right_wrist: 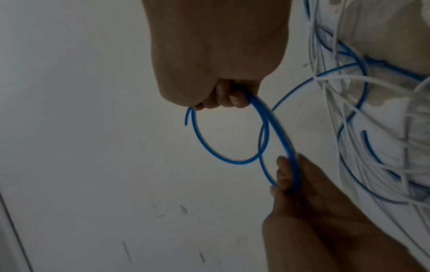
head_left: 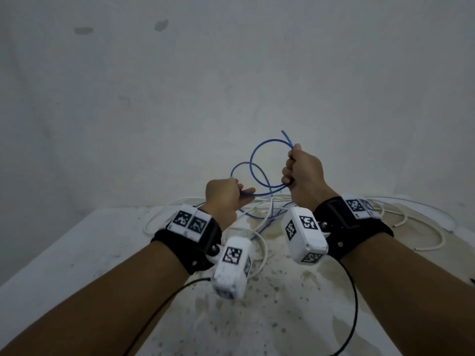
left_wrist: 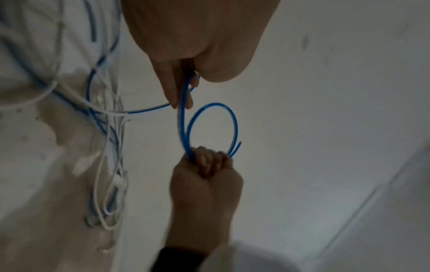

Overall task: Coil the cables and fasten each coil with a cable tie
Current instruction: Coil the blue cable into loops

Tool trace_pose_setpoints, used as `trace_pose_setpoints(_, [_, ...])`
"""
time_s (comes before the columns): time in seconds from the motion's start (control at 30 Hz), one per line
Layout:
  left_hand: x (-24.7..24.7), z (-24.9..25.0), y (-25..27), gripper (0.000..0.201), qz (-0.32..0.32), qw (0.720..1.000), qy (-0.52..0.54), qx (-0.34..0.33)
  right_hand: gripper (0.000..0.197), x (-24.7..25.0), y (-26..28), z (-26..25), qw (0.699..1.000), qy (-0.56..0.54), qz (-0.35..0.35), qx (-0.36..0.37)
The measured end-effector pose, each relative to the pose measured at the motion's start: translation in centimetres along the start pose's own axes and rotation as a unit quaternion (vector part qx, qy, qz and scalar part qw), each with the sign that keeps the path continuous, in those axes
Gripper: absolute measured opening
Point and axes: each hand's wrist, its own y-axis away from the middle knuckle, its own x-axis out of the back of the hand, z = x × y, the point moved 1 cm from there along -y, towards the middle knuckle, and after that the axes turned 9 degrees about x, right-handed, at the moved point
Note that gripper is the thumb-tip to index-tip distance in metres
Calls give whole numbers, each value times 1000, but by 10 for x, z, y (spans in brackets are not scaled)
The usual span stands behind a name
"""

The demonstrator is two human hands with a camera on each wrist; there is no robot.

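A thin blue cable forms two small loops in the air above the table's far edge. My right hand grips the loops in a fist, with the cable's free end sticking up past the thumb. In the right wrist view the curled fingers close round the blue cable. My left hand pinches the running blue strand to the lower left of the loops; in the left wrist view the cable runs from its fingers to the right hand. The cable's remaining length trails onto the table.
A tangle of white cables and blue strands lies on the stained white table under and behind the hands. A plain grey wall rises just past the table's far edge. No cable tie shows.
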Motion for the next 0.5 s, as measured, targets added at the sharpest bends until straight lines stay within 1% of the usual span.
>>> trace_pose_setpoints(0.07, [-5, -7, 2, 20, -6, 995, -74, -73, 35, 1, -2, -1, 1000, -6, 8, 1])
trace_pose_setpoints(0.13, [-5, -6, 2, 24, 7, 981, -135, -140, 35, -4, -1, 3, 1000, -8, -8, -2])
trace_pose_setpoints(0.17, [-2, -2, -1, 23, 19, 975, -151, -162, 36, -7, 1, 6, 1000, -8, -22, -6])
trace_pose_setpoints(0.2, [1, 3, -4, 22, 33, 972, -157, -173, 36, -10, 4, 9, 999, -5, -37, -10])
trace_pose_setpoints(0.23, [4, 7, -6, 22, 37, 973, -141, -178, 36, -12, 7, 14, 999, 0, -51, -16])
trace_pose_setpoints(0.33, [10, 23, -4, 20, 4, 980, -87, -181, 35, -20, 16, 27, 997, 14, -74, -36])
trace_pose_setpoints(0.43, [18, 32, -2, 21, -16, 968, -135, -212, 33, -27, 21, 34, 996, 7, -76, -50])
trace_pose_setpoints(0.5, [27, 33, -2, 23, -26, 942, -214, -257, 32, -31, 24, 34, 996, -10, -76, -55])
